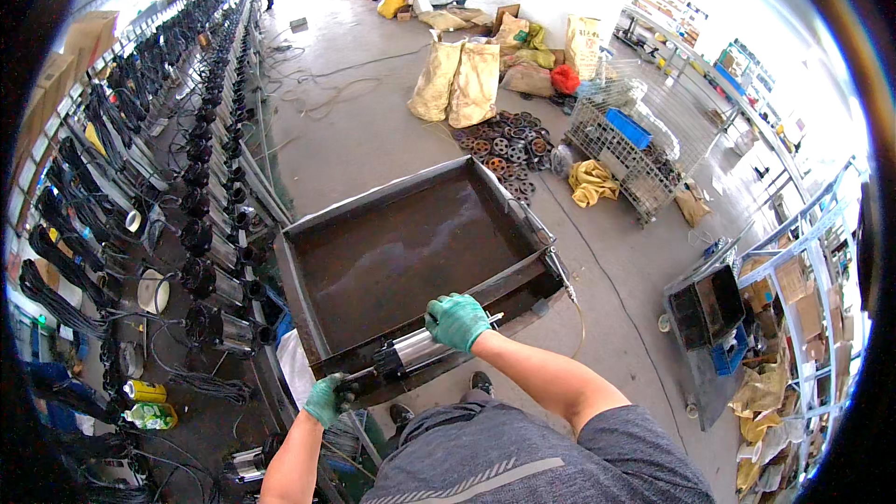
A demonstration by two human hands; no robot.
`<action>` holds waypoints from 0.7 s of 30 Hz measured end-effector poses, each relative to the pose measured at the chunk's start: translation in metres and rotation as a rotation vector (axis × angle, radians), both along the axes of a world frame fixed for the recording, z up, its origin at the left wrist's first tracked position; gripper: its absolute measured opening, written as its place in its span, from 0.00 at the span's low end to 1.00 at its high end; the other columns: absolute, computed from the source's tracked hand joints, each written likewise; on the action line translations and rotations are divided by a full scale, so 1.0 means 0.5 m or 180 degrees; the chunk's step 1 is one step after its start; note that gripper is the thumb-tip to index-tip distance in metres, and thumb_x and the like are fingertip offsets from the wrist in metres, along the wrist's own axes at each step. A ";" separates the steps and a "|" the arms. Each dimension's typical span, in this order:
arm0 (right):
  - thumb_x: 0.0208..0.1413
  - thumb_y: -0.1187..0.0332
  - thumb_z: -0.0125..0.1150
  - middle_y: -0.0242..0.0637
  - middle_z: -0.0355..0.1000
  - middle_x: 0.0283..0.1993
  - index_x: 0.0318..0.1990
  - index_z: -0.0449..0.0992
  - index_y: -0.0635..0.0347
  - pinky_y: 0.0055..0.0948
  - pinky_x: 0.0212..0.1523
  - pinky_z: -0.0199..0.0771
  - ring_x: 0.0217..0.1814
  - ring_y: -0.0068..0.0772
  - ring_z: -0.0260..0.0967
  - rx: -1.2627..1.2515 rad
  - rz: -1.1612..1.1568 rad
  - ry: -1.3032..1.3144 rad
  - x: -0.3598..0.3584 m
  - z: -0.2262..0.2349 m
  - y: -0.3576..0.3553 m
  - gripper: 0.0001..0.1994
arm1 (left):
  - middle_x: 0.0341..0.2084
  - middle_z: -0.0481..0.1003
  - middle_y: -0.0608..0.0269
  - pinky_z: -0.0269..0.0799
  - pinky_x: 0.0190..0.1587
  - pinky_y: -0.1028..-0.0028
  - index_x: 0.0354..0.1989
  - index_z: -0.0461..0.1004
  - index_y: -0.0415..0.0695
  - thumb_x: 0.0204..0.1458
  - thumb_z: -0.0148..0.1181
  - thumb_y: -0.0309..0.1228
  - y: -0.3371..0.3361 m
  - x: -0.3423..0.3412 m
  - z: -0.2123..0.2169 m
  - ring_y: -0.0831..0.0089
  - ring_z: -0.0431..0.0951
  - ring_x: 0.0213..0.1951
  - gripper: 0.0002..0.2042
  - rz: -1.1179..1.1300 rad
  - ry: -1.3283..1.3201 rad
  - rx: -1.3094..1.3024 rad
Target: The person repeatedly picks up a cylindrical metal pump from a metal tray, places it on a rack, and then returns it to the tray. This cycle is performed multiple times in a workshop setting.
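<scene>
Just toward seven o'clock from the middle of your view stands a wide metal tray (411,247), brown inside, with a narrow trough along its near side. At nine to ten o'clock, a long row of dark-capped metal cylinders (227,287) runs away from you beside bundled black cables (61,266).

The silver cylinder (413,351) you are handling lies slantwise above that near trough, at about six o'clock; whether it rests on the edge cannot be told. Your right hand (457,321), gloved in green, is wrapped over its far-right end. Your left hand (327,399), in a matching glove, curls at the dark piece by the other end, but you can't tell whether those fingers are closed on it.

The step in hand looks like steadying the cylinder at the tray; the next move probably calls for a firm two-handed hold that keeps it level.

As for writing, a pale sack (583,40) at one o'clock carries dark print. At eight o'clock, a yellow can (146,391) has a label too small to read.
</scene>
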State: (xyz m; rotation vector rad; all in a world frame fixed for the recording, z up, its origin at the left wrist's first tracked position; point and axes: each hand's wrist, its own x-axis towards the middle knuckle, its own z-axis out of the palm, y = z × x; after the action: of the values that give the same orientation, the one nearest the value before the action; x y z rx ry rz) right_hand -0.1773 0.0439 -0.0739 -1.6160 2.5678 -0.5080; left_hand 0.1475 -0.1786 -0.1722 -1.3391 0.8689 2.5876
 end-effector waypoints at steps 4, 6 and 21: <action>0.61 0.58 0.55 0.43 0.80 0.38 0.36 0.79 0.53 0.49 0.47 0.75 0.44 0.49 0.78 0.0131 0.0042 -0.0052 0.001 0.015 -0.002 0.11 | 0.32 0.80 0.58 0.71 0.23 0.73 0.45 0.76 0.48 0.64 0.59 0.35 -0.015 0.001 -0.012 0.71 0.77 0.25 0.07 -0.0065 0.0018 0.0017; 0.61 0.58 0.56 0.43 0.80 0.39 0.37 0.80 0.53 0.49 0.48 0.75 0.45 0.50 0.77 0.0101 0.0049 -0.0081 0.003 0.014 0.000 0.11 | 0.32 0.80 0.59 0.72 0.24 0.72 0.45 0.76 0.47 0.64 0.59 0.32 -0.002 0.003 -0.007 0.71 0.77 0.26 0.06 -0.0046 0.0173 -0.0259; 0.61 0.57 0.55 0.41 0.80 0.40 0.39 0.80 0.52 0.48 0.48 0.75 0.45 0.48 0.78 0.0274 0.0050 -0.0063 -0.004 0.023 -0.004 0.12 | 0.34 0.77 0.71 0.72 0.35 0.74 0.57 0.77 0.45 0.62 0.65 0.36 -0.063 -0.022 0.077 0.80 0.74 0.32 0.17 -0.2237 0.0160 -0.1387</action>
State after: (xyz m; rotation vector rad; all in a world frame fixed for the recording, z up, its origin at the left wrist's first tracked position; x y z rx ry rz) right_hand -0.1794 0.0419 -0.0626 -1.5939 2.5236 -0.4041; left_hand 0.1363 -0.2102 -0.1337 -0.8094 1.6248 1.9502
